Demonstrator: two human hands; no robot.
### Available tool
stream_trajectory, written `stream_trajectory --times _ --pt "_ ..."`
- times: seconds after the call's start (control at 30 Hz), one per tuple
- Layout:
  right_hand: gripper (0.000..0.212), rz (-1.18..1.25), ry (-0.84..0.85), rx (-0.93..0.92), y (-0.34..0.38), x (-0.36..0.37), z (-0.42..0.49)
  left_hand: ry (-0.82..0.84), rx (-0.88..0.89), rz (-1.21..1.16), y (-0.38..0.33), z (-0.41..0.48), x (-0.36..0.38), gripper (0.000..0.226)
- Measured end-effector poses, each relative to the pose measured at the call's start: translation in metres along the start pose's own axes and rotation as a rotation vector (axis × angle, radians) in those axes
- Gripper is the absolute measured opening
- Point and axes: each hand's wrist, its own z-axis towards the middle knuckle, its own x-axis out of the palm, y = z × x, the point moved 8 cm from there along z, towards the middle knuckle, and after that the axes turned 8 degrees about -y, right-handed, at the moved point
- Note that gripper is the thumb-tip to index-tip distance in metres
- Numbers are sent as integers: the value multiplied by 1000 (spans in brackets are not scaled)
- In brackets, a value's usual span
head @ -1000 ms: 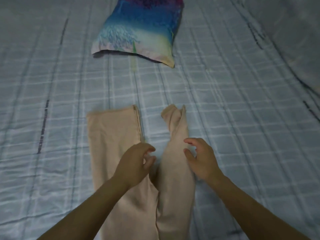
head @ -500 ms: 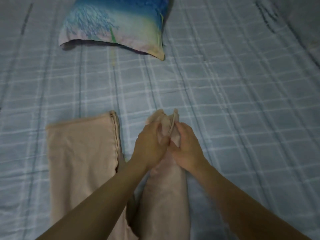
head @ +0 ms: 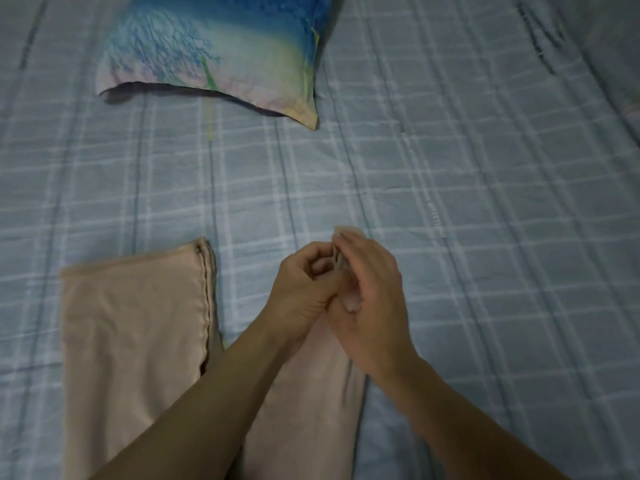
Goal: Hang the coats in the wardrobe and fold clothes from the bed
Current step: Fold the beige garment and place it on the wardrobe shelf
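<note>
One pair of trousers (head: pixel 131 323), two legs; one pillow (head: pixel 221 53). My left hand (head: pixel 301 292) and right hand (head: pixel 374 299) both pinch the right leg's hem, mostly hiding it; waist cut off.

Left hand (head: pixel 302 292), right hand (head: pixel 372 299) — curled together

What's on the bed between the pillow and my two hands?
In the head view, only bare checked sheet lies between the pillow and the left hand and right hand, which both hold the beige trouser leg.
</note>
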Motion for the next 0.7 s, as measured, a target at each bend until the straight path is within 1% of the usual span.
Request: stream_trajectory --times 0.03,0.07,0.1,0.13,0.17,0.2,0.23,0.27,0.3,0.37,0.43,0.6,0.7 --pt "62 -43 -14 -45 4 -5 2 41 -35 -96 0 2 4 37" --pt "60 -61 6 -82 8 -5 3 41 -63 -146 1 5 2 38" --pt "59 -59 55 -102 7 -1 3 -8 -83 -140 4 8 -5 35" --pt "58 -58 111 -103 3 4 1 -116 -85 -48 8 13 -19 30" --pt "58 -77 154 -85 -6 9 -2 -268 -68 134 11 17 -38 23" --pt "57 -117 176 -47 -17 13 -5 -430 -48 345 14 18 -59 21" --pt "57 -163 179 12 -31 14 -7 -555 -18 516 13 15 -76 24" --pt "57 -200 170 85 -45 15 -9 -603 26 623 11 13 -85 27" --pt "57 -214 159 162 -56 16 -11 -591 71 678 12 11 -88 28" --pt "59 -206 163 294 -74 21 -15 -515 118 724 17 10 -86 28" --pt "62 -212 202 361 -83 28 -16 -443 121 743 24 8 -80 30" --pt "69 -95 231 390 -76 41 -2 -294 138 708 23 14 -55 47" --pt "74 -77 215 369 -71 46 4 -150 251 690 16 13 -35 49"
